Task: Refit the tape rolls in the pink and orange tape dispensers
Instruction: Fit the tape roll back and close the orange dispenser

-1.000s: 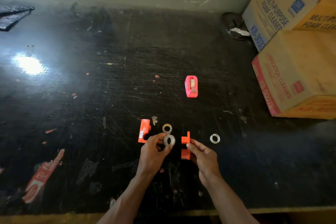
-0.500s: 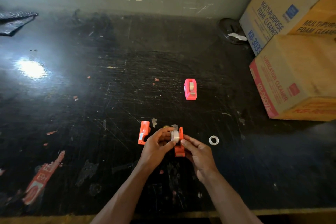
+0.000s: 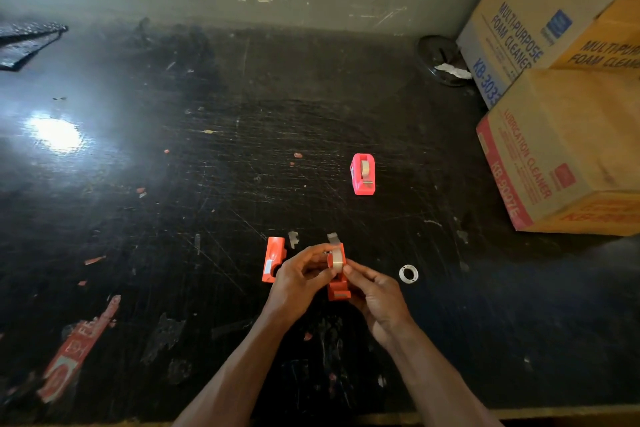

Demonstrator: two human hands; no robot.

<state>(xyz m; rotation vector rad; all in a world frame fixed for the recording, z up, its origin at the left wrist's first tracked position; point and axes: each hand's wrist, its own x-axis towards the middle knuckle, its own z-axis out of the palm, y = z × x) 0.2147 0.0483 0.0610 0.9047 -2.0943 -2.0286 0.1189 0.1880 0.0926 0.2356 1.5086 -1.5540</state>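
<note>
My left hand point(image 3: 300, 279) pinches a clear tape roll point(image 3: 337, 259) and holds it against one half of the orange dispenser point(image 3: 338, 289). My right hand point(image 3: 377, 291) grips that orange half from the right side. A loose tape end sticks up behind the roll. The other orange half point(image 3: 273, 263) lies flat on the black table point(image 3: 207, 184) just left of my left hand. The pink dispenser point(image 3: 363, 174) stands farther back with a tape roll inside it.
A white plastic ring point(image 3: 408, 273) lies right of my right hand. Two cardboard boxes point(image 3: 561, 135) are stacked at the right. A dark round lid point(image 3: 441, 61) sits by the wall. A red label point(image 3: 78, 350) sticks to the table at the lower left.
My left hand carried the tape roll to the right onto the orange half, which my right hand lifted and turned upright. Both hands now meet at it.
</note>
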